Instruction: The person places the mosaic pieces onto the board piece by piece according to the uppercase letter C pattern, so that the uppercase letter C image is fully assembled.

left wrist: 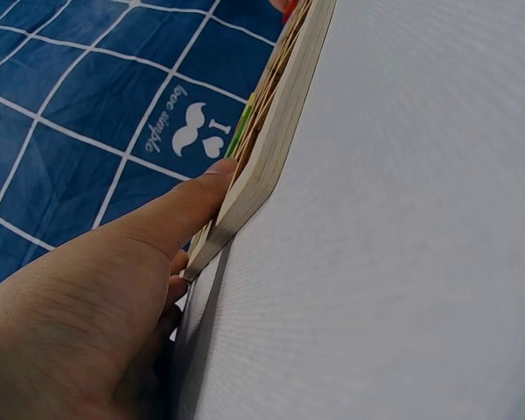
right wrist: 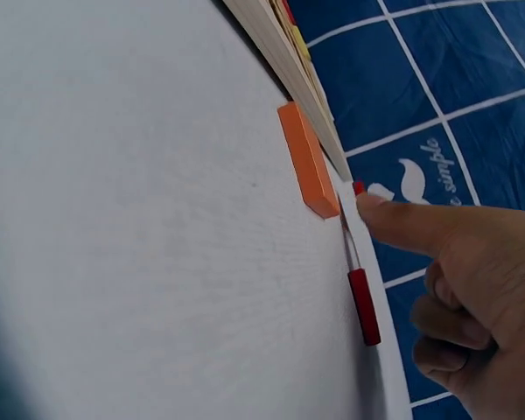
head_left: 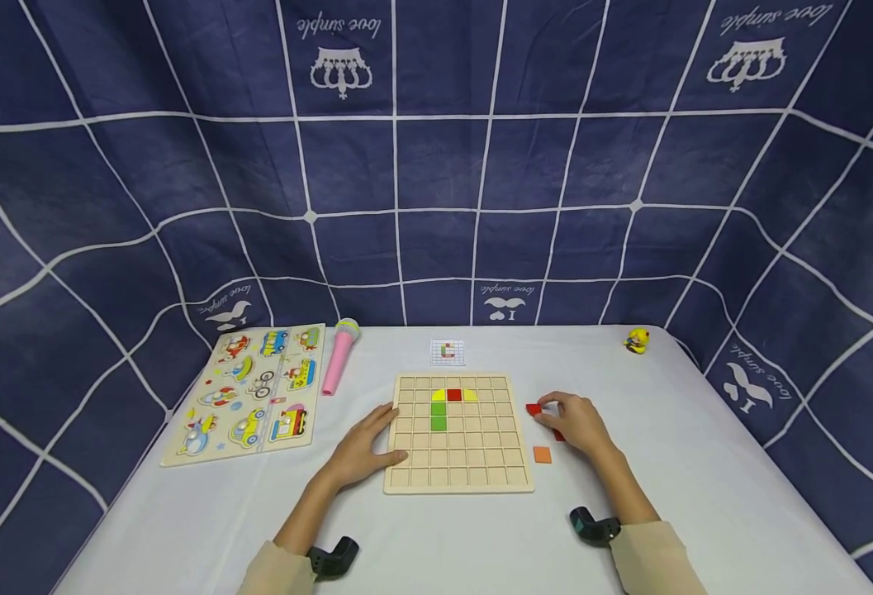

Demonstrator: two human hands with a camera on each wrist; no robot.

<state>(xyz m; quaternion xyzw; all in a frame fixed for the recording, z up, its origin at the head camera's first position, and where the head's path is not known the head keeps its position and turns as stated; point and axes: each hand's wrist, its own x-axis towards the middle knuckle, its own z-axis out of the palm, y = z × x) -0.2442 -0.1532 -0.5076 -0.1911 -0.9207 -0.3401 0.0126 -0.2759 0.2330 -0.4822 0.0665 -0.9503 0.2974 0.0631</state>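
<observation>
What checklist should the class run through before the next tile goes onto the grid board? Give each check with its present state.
1. Grid board steadied: ok, the left hand rests against its left edge.
2. Red tile in hand: ok, the right hand touches it with a fingertip.
3. Firm pinch on that tile: cannot tell.
4. Free cells on the board: ok, only the yellow, red and green tiles fill cells near the top.
5. Pattern card in sight: ok, beyond the board.
6. Orange tile reachable: ok, beside the board.

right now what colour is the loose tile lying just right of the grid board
Orange tile; clearest in the right wrist view.
</observation>
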